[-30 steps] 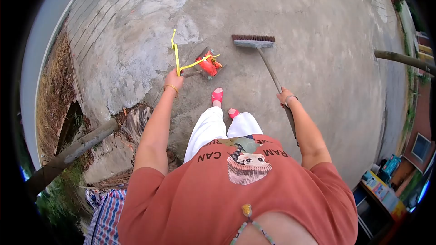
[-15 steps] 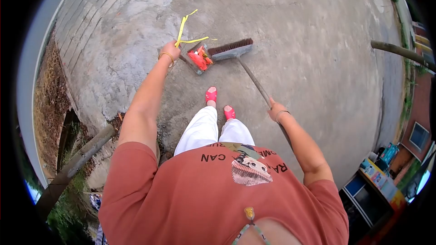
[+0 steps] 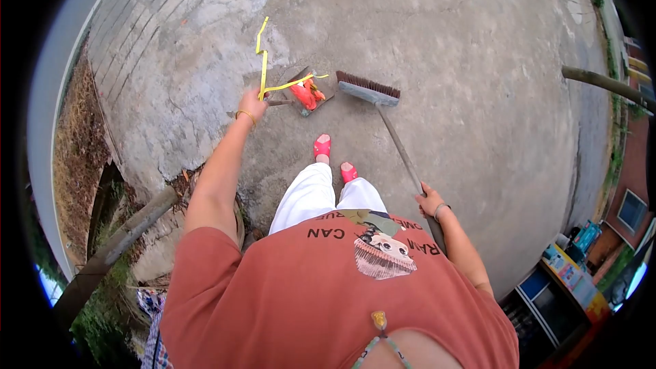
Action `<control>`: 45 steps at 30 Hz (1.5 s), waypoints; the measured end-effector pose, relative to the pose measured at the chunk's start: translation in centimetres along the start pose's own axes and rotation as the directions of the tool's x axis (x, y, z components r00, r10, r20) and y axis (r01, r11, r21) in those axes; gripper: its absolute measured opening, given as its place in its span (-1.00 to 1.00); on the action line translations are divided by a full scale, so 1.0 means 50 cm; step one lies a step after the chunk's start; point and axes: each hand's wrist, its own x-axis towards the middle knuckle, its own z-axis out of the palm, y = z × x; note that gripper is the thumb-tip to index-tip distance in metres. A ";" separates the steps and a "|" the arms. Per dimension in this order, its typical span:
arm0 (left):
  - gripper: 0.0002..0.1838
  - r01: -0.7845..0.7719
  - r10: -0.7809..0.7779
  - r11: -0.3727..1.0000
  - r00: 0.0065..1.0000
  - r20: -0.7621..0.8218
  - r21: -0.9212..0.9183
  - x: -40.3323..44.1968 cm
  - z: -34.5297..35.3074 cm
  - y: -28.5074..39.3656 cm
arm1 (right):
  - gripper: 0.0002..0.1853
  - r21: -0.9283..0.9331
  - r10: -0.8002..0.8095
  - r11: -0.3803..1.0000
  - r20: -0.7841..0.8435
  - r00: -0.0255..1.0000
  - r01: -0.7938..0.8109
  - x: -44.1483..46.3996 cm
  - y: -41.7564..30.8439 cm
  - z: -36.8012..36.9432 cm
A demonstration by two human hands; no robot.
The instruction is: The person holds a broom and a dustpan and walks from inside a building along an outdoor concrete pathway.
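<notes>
My left hand (image 3: 253,104) is closed around the handle of a dustpan (image 3: 322,105) and a long yellow strap (image 3: 264,72), whose two ends stick out forward and to the right. Inside the pan lies crumpled red and orange litter (image 3: 309,96); the strap's right end reaches over it. My right hand (image 3: 430,201) grips the long grey handle of a push broom (image 3: 369,93). The broom's head, with dark brown bristles facing away from me, is just right of the dustpan, with a gap between them.
Rough grey concrete (image 3: 465,82) spreads ahead. My feet in pink sandals (image 3: 322,145) stand behind the dustpan. A wooden post (image 3: 130,232) is at the left, another pole (image 3: 605,83) at the right. A dark cabinet (image 3: 550,297) stands at lower right.
The broom head has moved right and nearer to me, away from the dustpan. My right hand has drawn back toward my body. The left hand has come slightly back, and the strap has swung.
</notes>
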 end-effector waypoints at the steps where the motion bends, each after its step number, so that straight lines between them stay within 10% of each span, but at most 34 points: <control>1: -0.74 0.011 -0.011 1.000 1.000 -0.003 0.005 -0.011 -0.007 -0.007 | -0.36 0.034 -0.012 0.999 0.006 1.000 0.011 0.000 0.008 -0.009; 13: -0.69 -0.022 -0.042 0.854 0.993 -0.110 -0.519 -0.335 -0.175 -0.036 | -0.34 0.311 0.064 0.947 0.044 0.997 -0.075 -0.132 0.021 -0.056; 21: -0.76 -0.097 -0.085 0.794 0.960 -0.268 -0.600 -0.237 0.000 -0.009 | -0.51 0.355 0.043 0.934 0.024 0.999 -0.049 -0.067 0.067 -0.041; 30: -0.77 0.027 -0.261 0.805 0.913 -0.314 -0.593 -0.310 -0.252 0.443 | -0.73 0.226 -0.085 0.970 -0.035 0.996 0.091 -0.140 -0.076 -0.480; 45: -0.75 0.142 -0.560 0.744 0.664 -0.495 -0.652 -0.460 -0.264 0.204 | -0.20 -0.054 -0.079 0.995 0.060 0.995 0.083 0.152 -0.266 -0.560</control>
